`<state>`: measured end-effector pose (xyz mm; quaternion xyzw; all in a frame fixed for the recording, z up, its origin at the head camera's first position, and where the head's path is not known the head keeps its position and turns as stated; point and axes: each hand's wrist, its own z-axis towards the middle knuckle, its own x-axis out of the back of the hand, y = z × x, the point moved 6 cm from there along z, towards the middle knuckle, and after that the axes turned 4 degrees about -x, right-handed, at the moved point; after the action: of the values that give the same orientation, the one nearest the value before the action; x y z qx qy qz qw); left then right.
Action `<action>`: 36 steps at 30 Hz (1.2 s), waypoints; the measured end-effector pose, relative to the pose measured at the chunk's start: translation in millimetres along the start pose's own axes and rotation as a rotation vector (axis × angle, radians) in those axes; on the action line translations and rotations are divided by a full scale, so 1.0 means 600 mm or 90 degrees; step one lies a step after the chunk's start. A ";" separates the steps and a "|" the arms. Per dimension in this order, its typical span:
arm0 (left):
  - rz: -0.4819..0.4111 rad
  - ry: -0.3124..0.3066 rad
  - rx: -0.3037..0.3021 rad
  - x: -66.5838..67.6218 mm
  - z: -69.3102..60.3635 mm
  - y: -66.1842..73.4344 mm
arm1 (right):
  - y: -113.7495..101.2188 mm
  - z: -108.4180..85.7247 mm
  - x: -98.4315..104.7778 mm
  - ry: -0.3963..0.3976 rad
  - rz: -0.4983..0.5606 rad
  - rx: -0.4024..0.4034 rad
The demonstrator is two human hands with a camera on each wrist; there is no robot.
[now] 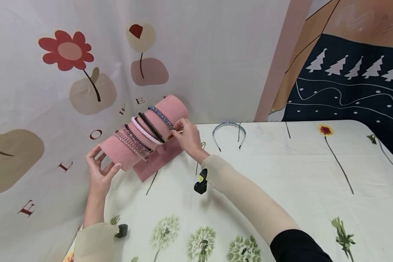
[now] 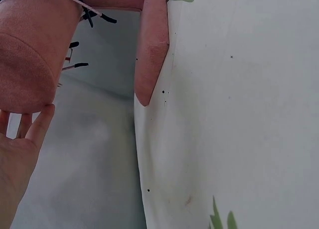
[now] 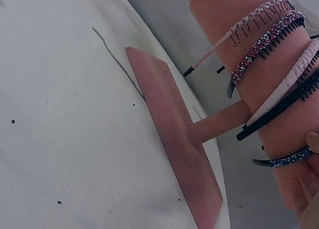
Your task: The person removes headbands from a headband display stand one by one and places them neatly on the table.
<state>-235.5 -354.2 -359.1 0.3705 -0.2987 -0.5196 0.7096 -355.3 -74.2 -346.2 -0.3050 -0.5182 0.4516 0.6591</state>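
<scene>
The right hand [image 1: 189, 137] pinches the lower end of a blue glitter headband [image 3: 288, 158] between thumb and forefinger, against a pink velvet roll [image 1: 171, 105]. The left hand [image 1: 99, 174] has its fingers spread and fairly straight, fingertips and thumb touching the rim at the roll's other end. The roll hangs tilted between the two hands, its end by the right fingers the higher one. Four more headbands circle it, going from the right fingers towards the left: a black toothed headband [image 3: 281, 109], a pale wrapped headband [image 3: 282, 88], a pink glitter headband [image 3: 261, 47] and, nearest the left fingers, a clear-pink beaded headband [image 1: 131, 146].

Below the right fingers, a pink post [image 3: 219, 122] joins the roll to a flat pink base [image 1: 147, 167], which is on the flower-print tablecloth [image 1: 281, 174]. Well to the right of the right fingers, a blue beaded headband [image 1: 229, 124] lies by itself on the cloth, its tips towards the person. A black device [image 1: 201, 185] is just beside the right wrist. A white printed curtain [image 1: 216, 54] hangs beyond both hands' fingers.
</scene>
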 end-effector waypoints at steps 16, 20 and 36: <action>0.002 -0.007 -0.013 0.001 -0.001 -0.002 | 0.003 -0.007 0.014 -0.006 -0.015 0.043; -0.006 -0.002 -0.013 0.001 0.000 -0.002 | 0.007 -0.007 0.021 -0.009 -0.004 0.045; -0.015 -0.002 -0.007 0.002 0.002 -0.003 | 0.012 -0.012 0.042 -0.022 0.022 0.043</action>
<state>-236.9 -356.1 -360.0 0.3688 -0.2927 -0.5301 0.7052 -348.9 -47.7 -344.0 -0.2839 -0.5087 0.4854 0.6518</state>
